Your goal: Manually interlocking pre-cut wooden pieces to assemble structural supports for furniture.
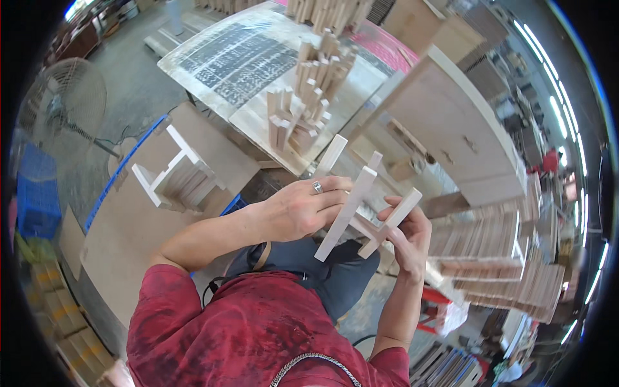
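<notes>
Head cam view: the wooden frame (343, 216) is up in the air over the person's lap, with dark trousers (290, 259) below it. Most of the open room is off to the left, where a wide stretch of brown board (122, 248) lies bare along its near side. Right side's tighter: stacked boards (474, 238) sit near the right hand (411, 240), and a big wooden panel (458, 119) slants in past the frame. Beyond it, the near corner of the table (251, 126) is crowded with upright sticks (303, 122).

Material-wise, the frame is pale, smooth-looking wood, square-cut bars with crisp ends joined by crosspieces. The table's top is scuffed, dark patches over whitish stuff.

Left hand (302, 208) has its fingers curled onto the frame's left side, gripping it; right hand is closed around the right-hand bar. Exact finger contact behind the wood is hidden. Long bars run slantwise, roughly parallel, top ends pointing up and right, away from the body, bottom ends down toward the lap.
</notes>
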